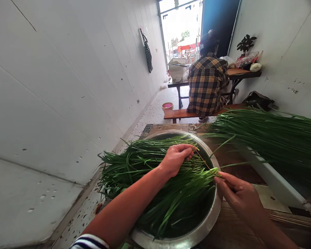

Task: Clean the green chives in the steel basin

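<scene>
View from above a round steel bowl (pixel 209 221) standing on a wooden table (pixel 233 228), close to smooth white wall panels (pixel 54 86) on the left. To the right a second heap (pixel 269 135) of long green leaves lies across a white tray (pixel 274 180), its loose tips overhanging the table toward the bowl. Beyond, a person in a plaid shirt (pixel 206 84) sits back-turned on a bench (pixel 178 113) at a far table (pixel 235 72); a pink bowl (pixel 167 105) stands on the speckled floor (pixel 155 114), a chequered cloth (pixel 147 53) hangs on the wall, and a black bag (pixel 257 98) rests at the right wall. The chives (pixel 150 162) fill the bowl as a flat, glossy sheaf, leaf tips spilling over the left rim and cut ends gathered at the right rim. The left forearm crosses the bowl and hides the middle of the sheaf. The left hand (pixel 176 157) rests on the chives, fingers curled and pinched on a thin stalk (pixel 202 159) (pale and dry-looking, unlike the leaves). The right hand (pixel 237 193) lies at the right rim, fingers stretched toward the cut ends; whether they grip anything cannot be told.
</scene>
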A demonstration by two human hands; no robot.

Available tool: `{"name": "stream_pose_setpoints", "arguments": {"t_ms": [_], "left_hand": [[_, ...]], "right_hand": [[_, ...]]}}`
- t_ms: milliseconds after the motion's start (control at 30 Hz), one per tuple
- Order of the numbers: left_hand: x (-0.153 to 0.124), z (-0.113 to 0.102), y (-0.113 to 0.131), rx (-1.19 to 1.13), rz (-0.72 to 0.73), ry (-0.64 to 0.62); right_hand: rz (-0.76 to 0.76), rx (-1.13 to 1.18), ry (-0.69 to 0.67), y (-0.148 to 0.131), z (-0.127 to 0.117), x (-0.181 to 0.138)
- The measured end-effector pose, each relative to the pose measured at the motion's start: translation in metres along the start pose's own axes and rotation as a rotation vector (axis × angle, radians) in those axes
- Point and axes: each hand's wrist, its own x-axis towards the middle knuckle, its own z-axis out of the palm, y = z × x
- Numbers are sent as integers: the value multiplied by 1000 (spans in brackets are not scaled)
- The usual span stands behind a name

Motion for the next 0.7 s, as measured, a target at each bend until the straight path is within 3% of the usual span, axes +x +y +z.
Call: {"name": "stream_pose_setpoints", "arguments": {"t_ms": [700], "left_hand": [[1, 0, -1, -58, -22, -5]], "right_hand": [[5, 35, 0, 0, 0, 0]]}}
